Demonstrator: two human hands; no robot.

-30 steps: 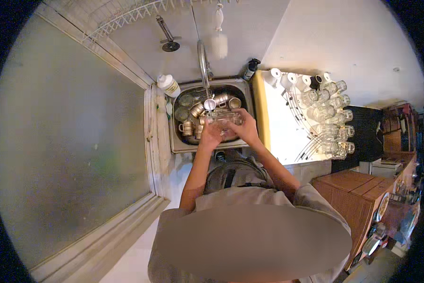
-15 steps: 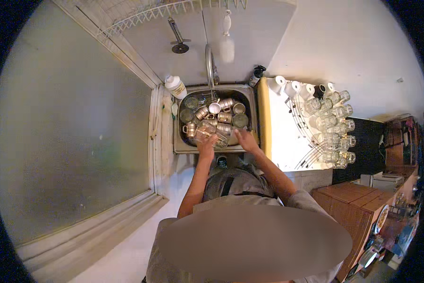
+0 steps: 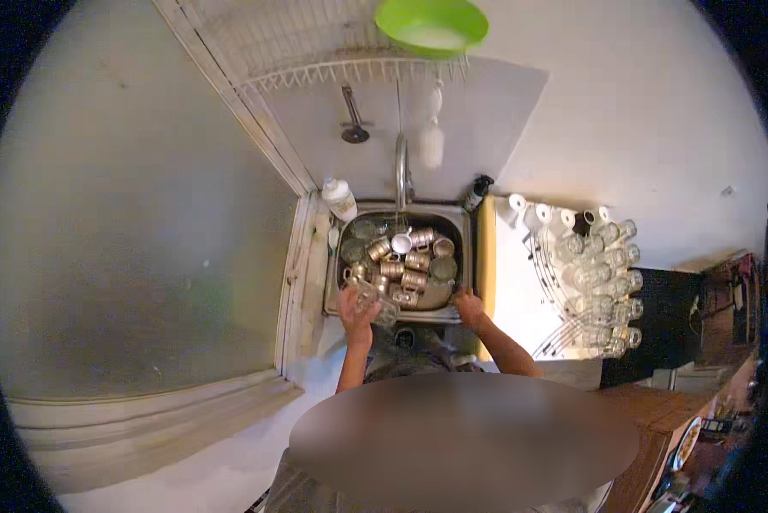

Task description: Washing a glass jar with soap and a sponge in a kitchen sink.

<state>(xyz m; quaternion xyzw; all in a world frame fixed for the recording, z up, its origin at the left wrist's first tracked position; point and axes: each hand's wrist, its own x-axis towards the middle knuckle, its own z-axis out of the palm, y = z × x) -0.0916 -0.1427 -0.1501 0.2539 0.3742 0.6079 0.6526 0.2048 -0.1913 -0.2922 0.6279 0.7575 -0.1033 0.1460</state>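
Clasped in my left hand (image 3: 358, 313) is a clear glass jar (image 3: 385, 313), tilted over the front rim of the sink (image 3: 332, 282). My right hand (image 3: 468, 306) is at the sink's front right corner, its fingers curled closed; whatever is in them, if anything, is too small to make out. Inside the basin lie several copper-coloured metal mugs (image 3: 391, 270), heaped together, one of them (image 3: 401, 244) with its pale inside facing up. Other clear glass jars (image 3: 442, 270) lie around the mugs at the basin's sides.
A tap (image 3: 402, 171) arches over the back of the sink. Behind it stand a white bottle (image 3: 339, 199) at left and a dark pump bottle (image 3: 479, 192) at right. Several glass jars (image 3: 602, 275) and small cups (image 3: 543, 214) crowd the right counter (image 3: 512, 299). A green bowl (image 3: 432, 26) sits above on the rack (image 3: 332, 75).
My left hand has drawn the glass jar left and back from over the mugs to the front rim. My right hand has moved from inside the basin to its front right corner. The view has shifted.
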